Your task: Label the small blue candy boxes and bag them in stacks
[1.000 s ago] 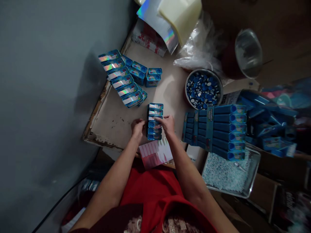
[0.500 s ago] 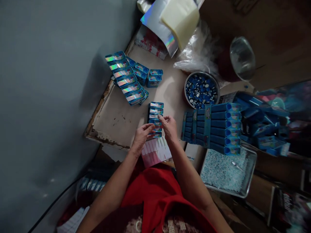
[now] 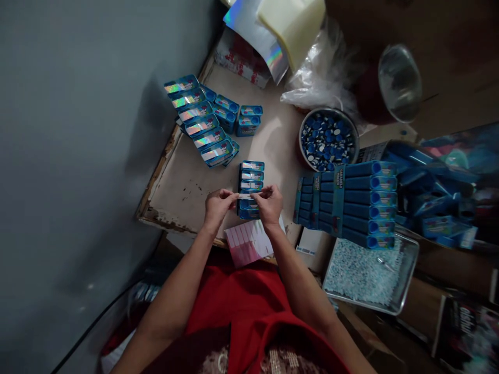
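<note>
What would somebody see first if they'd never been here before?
Probably the bright red apron at the bottom middle. Just above it, the left hand and right hand pinch a thin pale strip over a row of little blue boxes on the table. Farther up to the right is a round bowl of blue and white discs, and a shiny sheet gleams at the top.

A strip on the stacked blue cartons just beside the bowl reads "CARAMELO", with a second word starting "MAC". Print on the small blue boxes left of the bowl is too small to read.
</note>
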`<state>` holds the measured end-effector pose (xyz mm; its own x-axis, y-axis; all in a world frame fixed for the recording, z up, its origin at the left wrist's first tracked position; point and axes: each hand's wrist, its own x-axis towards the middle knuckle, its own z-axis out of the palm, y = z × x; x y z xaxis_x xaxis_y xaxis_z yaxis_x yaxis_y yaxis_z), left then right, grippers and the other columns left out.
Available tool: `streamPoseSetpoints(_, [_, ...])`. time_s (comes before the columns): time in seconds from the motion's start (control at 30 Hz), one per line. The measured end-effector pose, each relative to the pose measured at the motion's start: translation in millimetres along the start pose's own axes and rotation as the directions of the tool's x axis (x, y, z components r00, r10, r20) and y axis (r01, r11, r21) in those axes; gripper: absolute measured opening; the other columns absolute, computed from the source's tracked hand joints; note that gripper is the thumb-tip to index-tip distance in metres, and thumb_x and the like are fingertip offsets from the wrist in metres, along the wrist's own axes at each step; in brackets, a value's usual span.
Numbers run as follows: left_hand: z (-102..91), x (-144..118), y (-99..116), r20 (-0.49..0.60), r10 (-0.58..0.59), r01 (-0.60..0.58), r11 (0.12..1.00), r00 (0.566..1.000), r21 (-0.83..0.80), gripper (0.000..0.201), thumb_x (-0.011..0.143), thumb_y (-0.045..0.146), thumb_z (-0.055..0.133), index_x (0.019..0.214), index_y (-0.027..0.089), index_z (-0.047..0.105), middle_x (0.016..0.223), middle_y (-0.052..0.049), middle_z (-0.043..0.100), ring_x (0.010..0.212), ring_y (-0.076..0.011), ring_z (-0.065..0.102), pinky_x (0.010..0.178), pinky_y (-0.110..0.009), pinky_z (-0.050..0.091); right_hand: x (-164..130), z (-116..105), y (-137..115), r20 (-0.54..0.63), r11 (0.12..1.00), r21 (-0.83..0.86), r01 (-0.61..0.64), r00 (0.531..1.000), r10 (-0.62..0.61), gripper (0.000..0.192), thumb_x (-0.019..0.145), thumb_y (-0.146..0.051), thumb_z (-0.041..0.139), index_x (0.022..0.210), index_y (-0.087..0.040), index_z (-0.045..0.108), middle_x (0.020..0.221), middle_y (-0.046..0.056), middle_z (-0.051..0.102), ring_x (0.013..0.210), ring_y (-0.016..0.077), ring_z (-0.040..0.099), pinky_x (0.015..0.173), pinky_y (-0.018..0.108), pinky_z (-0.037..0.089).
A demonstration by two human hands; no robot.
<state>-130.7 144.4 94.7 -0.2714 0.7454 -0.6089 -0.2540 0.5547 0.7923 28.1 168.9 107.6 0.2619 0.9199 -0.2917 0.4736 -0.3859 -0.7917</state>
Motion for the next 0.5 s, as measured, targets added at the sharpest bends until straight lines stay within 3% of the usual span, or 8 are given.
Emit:
streamPoseSetpoints(0.23, [1.9,18.4,-24.2,-0.007,-0.047,0.047,0.998,0.999,-0.031,0.041,0.055,0.048,0.087,0.071,0.016,0.067,0.072,-0.004,0.067,0.061,-0.0139,0.06,0.059,-0.027,0.051,6.4,5.4,-3.0,0.015,0.99,-0.14,0.004,1.0,-0.002,0.028,0.07,-0.031,0.072,0.089,-0.023,0.054,0.077,-0.003,0.07,0.075,0.0188,0.067,0.074,0.028,0.046])
streamPoseSetpoints(0.4, [10.3,34.1,-51.8,0.02,-0.11,0.111,0.991,0.994,-0.074,0.048,0.055,0.052,0.086,0.08,0.016,0.067,0.078,-0.005,0.07,0.069,-0.0168,0.065,0.069,-0.029,0.053,19.2,-3.0,3.9,-0.051,0.927,-0.376,-0.008,0.999,-0.012,0.043,0.065,-0.046,0.078,0.092,-0.023,0.054,0.086,0.0,0.066,0.077,0.0202,0.06,0.067,0.028,0.04])
streamPoseSetpoints(0.5, [11.1,37.0,-63.8,-0.09,-0.099,0.096,0.995,0.991,-0.035,0.039,0.062,0.043,0.083,0.084,0.019,0.063,0.08,-0.004,0.069,0.075,-0.019,0.067,0.073,-0.03,0.052,37.3,-3.7,17.6,0.03,0.962,-0.263,-0.075,0.996,0.086,0.049,0.057,-0.05,0.081,0.083,-0.022,0.05,0.078,-0.002,0.061,0.069,0.0168,0.056,0.063,0.026,0.039])
